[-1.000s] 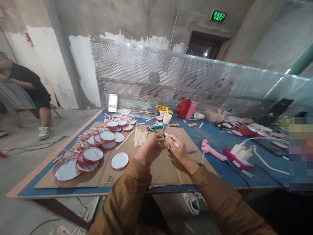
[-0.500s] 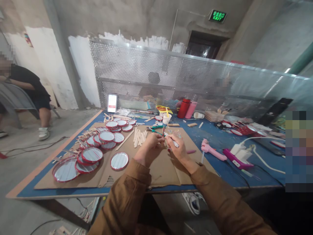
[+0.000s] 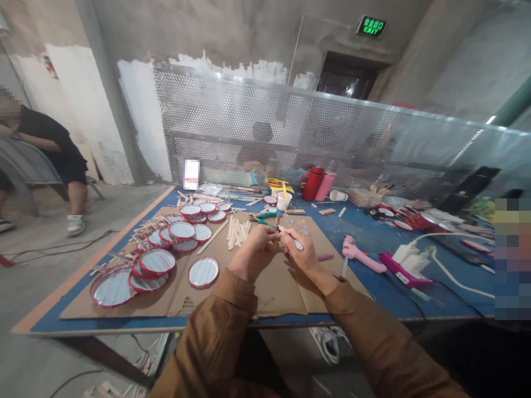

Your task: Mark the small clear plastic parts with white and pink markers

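My left hand (image 3: 258, 246) is closed round a small stick with red on it (image 3: 277, 221), held upright over the cardboard (image 3: 265, 293). In my right hand (image 3: 302, 249) is a white marker (image 3: 295, 242), its tip against or close to the stick. Pale wooden sticks (image 3: 237, 232) lie left of my hands, and green-handled pliers (image 3: 263, 218) lie just behind them. One round red-rimmed disc (image 3: 203, 272) rests alone on the cardboard. Several more discs (image 3: 156, 261) are piled at the left. A purple pen (image 3: 325, 257) lies right of my right hand.
A pink glue gun (image 3: 360, 255) and a magenta power strip (image 3: 404, 271) with white cables are on the right. Behind stand a paper cup (image 3: 284, 200), a red bottle (image 3: 312, 183) and a pink bottle (image 3: 324, 186). A person (image 3: 45, 138) sits at the far left.
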A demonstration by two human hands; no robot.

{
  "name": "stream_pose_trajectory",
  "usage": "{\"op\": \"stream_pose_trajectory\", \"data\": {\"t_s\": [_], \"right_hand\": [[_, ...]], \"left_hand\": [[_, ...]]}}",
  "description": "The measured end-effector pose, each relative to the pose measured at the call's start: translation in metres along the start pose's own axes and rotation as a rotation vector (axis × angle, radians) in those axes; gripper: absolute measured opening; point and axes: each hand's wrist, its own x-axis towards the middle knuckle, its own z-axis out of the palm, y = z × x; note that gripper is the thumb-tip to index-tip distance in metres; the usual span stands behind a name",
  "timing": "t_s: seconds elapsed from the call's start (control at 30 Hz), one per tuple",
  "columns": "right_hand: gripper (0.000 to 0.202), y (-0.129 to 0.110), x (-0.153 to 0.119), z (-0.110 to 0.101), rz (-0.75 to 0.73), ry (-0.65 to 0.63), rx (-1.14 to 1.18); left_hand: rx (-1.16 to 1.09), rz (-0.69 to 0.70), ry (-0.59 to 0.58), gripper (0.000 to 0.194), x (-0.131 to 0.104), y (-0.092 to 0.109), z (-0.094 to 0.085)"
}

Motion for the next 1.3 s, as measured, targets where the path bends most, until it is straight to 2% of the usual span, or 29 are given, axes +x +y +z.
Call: {"op": "stream_pose_trajectory", "data": {"t_s": [0.13, 0.27, 0.43, 0.63, 0.73, 0.8, 0.9, 1.0, 1.17, 1.3], "right_hand": [[0.026, 0.001, 0.0, -0.002, -0.02, 0.021, -0.028], [0.021, 0.002, -0.001, -0.012, -0.077, 0.015, -0.189], [0.02, 0.012, -0.004, -0.034, -0.045, -0.181, -0.552], [0.022, 0.04, -0.007, -0.056, 0.0, -0.445, -0.941], [0.046, 0.049, -0.006, -0.059, -0.026, -0.511, -0.972], [0.054, 0.05, -0.004, -0.061, -0.037, -0.513, -0.984], [0.035, 0.042, -0.002, -0.067, -0.014, -0.528, -1.023], [0.017, 0.028, -0.002, -0.076, 0.063, -0.604, -1.087], [0.024, 0.012, -0.01, -0.088, 0.107, -0.807, -1.1], [0.02, 0.018, -0.02, -0.087, 0.012, -0.799, -1.103]], "left_hand": [[0.016, -0.016, 0.015, 0.018, 0.003, -0.003, 0.0], [0.012, -0.043, 0.017, 0.013, 0.006, -0.009, 0.002], [-0.025, -0.057, 0.019, 0.014, 0.007, -0.013, 0.005], [0.055, -0.067, -0.014, 0.015, 0.011, -0.014, 0.002], [0.07, -0.038, -0.003, 0.014, 0.009, -0.012, 0.002], [0.07, -0.016, 0.005, 0.014, 0.005, -0.009, 0.002], [0.074, -0.011, -0.011, 0.015, -0.002, 0.0, 0.002], [0.11, -0.025, -0.053, 0.015, -0.005, 0.006, 0.0], [0.164, -0.04, -0.029, 0.016, -0.001, 0.003, 0.0], [0.171, -0.031, -0.05, 0.017, 0.0, 0.002, 0.0]]}}
